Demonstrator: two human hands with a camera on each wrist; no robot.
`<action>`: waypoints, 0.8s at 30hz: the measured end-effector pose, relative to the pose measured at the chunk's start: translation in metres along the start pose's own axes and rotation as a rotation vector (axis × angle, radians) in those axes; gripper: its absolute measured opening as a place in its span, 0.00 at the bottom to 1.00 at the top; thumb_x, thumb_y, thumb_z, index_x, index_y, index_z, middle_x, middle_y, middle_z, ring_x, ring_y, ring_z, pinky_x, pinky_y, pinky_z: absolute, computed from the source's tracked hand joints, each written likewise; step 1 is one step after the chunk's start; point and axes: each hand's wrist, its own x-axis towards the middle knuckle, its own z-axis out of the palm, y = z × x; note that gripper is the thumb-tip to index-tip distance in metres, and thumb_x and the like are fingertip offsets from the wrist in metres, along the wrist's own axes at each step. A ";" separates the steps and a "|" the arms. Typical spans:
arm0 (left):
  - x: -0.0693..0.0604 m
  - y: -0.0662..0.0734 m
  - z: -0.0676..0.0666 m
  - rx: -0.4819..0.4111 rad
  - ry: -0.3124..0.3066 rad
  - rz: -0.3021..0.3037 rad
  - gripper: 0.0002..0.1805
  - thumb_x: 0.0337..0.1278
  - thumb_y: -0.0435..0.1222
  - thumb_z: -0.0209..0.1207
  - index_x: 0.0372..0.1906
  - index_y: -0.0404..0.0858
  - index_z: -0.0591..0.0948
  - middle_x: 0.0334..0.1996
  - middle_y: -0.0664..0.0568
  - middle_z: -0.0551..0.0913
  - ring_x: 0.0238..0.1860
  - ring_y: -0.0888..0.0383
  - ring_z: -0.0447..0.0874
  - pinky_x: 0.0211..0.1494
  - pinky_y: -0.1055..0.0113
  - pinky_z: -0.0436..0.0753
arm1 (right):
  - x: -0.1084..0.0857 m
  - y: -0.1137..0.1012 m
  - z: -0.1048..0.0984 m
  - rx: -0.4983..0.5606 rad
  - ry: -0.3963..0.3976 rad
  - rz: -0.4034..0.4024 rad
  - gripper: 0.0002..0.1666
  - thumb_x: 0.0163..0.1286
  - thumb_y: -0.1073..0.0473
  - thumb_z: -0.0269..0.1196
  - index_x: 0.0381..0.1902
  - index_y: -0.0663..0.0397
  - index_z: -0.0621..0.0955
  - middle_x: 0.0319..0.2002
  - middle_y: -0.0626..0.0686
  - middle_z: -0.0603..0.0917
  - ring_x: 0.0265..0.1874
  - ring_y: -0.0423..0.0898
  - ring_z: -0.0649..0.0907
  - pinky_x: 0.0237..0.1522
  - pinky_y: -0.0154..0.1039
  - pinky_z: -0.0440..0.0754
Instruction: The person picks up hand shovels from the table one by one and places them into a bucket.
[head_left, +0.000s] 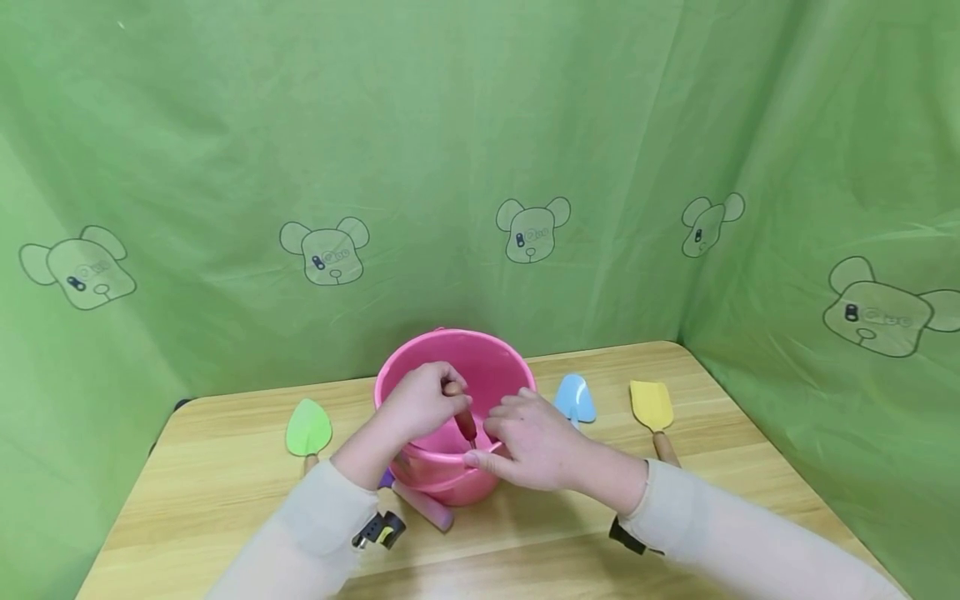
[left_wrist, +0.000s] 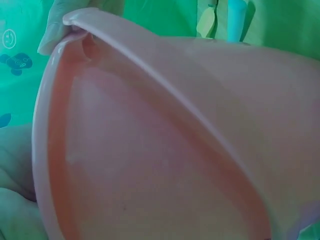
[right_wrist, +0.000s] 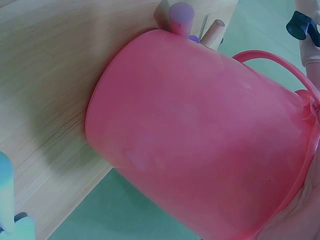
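A pink bucket (head_left: 480,354) stands upright on the wooden table. My left hand (head_left: 420,404) reaches over its opening and holds a brown wooden handle (head_left: 466,423) with a thin metal shaft; the tool's lower end is hidden inside. At the near right rim, my right hand (head_left: 536,442) grips the bucket, thumb outside and fingers over the edge. The bucket's wall (right_wrist: 190,130) fills the right wrist view, and its inside (left_wrist: 135,160) fills most of the left wrist view.
A green toy shovel (head_left: 308,427) lies left of the bucket. To the right are a blue shovel (head_left: 575,398) and a yellow shovel (head_left: 652,404). A pink-purple handle (head_left: 423,505) lies against the bucket's near left side. Green cloth (head_left: 420,125) surrounds the table (head_left: 225,433).
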 end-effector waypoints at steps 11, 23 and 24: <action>0.002 -0.002 -0.006 0.146 0.139 -0.045 0.09 0.64 0.33 0.63 0.46 0.35 0.81 0.30 0.54 0.79 0.40 0.54 0.80 0.54 0.57 0.79 | 0.000 0.001 0.000 -0.007 -0.001 -0.006 0.31 0.72 0.27 0.48 0.18 0.38 0.69 0.19 0.36 0.66 0.23 0.38 0.67 0.37 0.37 0.66; 0.006 -0.007 -0.010 0.291 0.204 -0.040 0.12 0.64 0.31 0.62 0.50 0.32 0.82 0.42 0.46 0.86 0.52 0.45 0.83 0.61 0.53 0.78 | 0.000 0.001 0.000 -0.009 0.006 -0.014 0.31 0.72 0.27 0.48 0.18 0.38 0.69 0.20 0.36 0.67 0.24 0.37 0.67 0.38 0.37 0.66; 0.006 -0.007 -0.010 0.309 0.214 -0.034 0.11 0.63 0.31 0.62 0.49 0.32 0.83 0.43 0.45 0.86 0.52 0.44 0.83 0.60 0.52 0.78 | 0.000 0.001 0.000 -0.010 0.004 -0.012 0.31 0.72 0.27 0.48 0.18 0.38 0.69 0.20 0.36 0.67 0.24 0.37 0.67 0.38 0.37 0.66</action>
